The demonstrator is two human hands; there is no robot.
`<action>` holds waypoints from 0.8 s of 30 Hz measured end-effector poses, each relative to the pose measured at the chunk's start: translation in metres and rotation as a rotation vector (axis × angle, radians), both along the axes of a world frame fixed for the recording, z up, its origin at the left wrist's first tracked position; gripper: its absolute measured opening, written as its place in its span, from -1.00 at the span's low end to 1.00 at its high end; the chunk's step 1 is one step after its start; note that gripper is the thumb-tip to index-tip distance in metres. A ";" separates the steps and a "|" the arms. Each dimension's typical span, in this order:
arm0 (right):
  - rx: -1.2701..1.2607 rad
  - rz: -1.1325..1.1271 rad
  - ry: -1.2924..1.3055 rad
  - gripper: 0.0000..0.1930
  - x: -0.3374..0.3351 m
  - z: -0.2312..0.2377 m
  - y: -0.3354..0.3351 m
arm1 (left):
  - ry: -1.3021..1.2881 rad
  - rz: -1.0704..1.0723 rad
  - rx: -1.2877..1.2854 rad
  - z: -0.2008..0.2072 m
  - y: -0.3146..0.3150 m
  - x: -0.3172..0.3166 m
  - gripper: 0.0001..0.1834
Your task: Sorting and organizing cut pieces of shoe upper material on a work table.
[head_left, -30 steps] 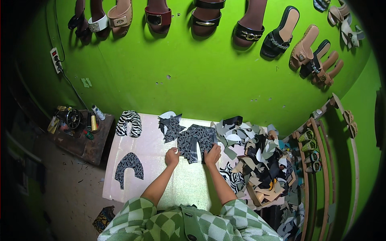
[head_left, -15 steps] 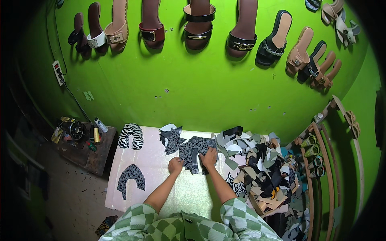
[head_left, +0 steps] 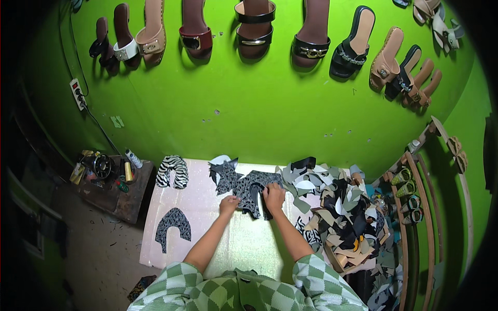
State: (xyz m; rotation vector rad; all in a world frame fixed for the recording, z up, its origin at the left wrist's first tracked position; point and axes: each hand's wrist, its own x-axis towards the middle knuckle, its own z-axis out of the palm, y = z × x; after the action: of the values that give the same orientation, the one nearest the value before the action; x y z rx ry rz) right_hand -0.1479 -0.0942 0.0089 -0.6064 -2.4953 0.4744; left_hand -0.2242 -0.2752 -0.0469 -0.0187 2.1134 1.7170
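Note:
A dark sheet (head_left: 244,189) with a grey web-like pattern lies on the table under both hands, with a curved cut-out in it. My left hand (head_left: 229,206) is closed, pinching the sheet's lower left edge. At the right side of the curved gap, my right hand (head_left: 274,196) has its fingers bent round the sheet's strip; its fingertips are partly hidden. A jagged scrap (head_left: 226,179) of the same pattern lies beside the sheet, over a white piece. On the table's left lie a horseshoe-shaped patterned piece (head_left: 171,222) and zebra-striped horseshoe pieces (head_left: 165,176).
A heap of leather offcuts (head_left: 332,202) covers the right of the pale table (head_left: 207,249). Farther right stands a wooden rack (head_left: 402,228) with sandals. A small dark table (head_left: 116,199) with thread spools stands left. Sandals (head_left: 254,36) hang on the green wall.
My right hand has shifted slightly right and up on the sheet, and the curved gap now shows more widely. My left hand stays at its edge. The whole view has shifted slightly.

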 end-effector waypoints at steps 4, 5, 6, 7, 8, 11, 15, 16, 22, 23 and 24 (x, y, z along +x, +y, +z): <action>0.110 0.196 0.231 -0.91 0.045 0.046 -0.028 | -0.121 -0.112 0.256 0.036 -0.048 0.022 -0.71; 0.105 0.243 0.238 -0.92 0.057 0.048 -0.033 | -0.169 -0.164 0.271 0.040 -0.062 0.029 -0.70; 0.086 0.286 0.204 -0.91 0.075 0.045 -0.043 | -0.188 -0.162 0.257 0.043 -0.079 0.040 -0.70; 0.074 0.288 0.194 -0.91 0.094 0.035 -0.054 | -0.247 -0.217 0.184 0.047 -0.097 0.054 -0.70; 0.067 0.361 0.131 -0.91 0.115 0.024 -0.066 | -0.307 -0.270 0.112 0.044 -0.113 0.068 -0.71; 0.002 0.482 0.005 -0.90 0.164 -0.007 -0.092 | -0.362 -0.394 -0.049 0.007 -0.146 0.109 -0.74; -0.126 0.587 -0.159 -0.87 0.191 -0.030 -0.108 | -0.215 -0.404 -0.108 -0.022 -0.162 0.142 -0.73; -0.143 0.569 -0.241 -0.88 0.191 -0.032 -0.110 | -0.093 -0.446 -0.307 -0.018 -0.159 0.141 -0.70; -0.194 0.408 -0.137 -0.79 0.165 -0.034 -0.109 | 0.049 -0.539 -0.732 0.007 -0.137 0.117 -0.69; -0.220 0.369 -0.143 -0.77 0.162 -0.036 -0.108 | 0.051 -0.543 -0.729 0.009 -0.134 0.116 -0.69; -0.227 0.358 -0.181 -0.73 0.161 -0.036 -0.106 | 0.108 -0.516 -0.745 0.011 -0.132 0.116 -0.73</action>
State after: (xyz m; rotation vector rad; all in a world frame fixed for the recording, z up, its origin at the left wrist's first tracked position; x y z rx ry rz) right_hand 0.0127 -0.2005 -0.0276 -0.2925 -2.7567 0.8806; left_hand -0.1087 -0.4069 -0.0362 0.3736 2.4327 0.6090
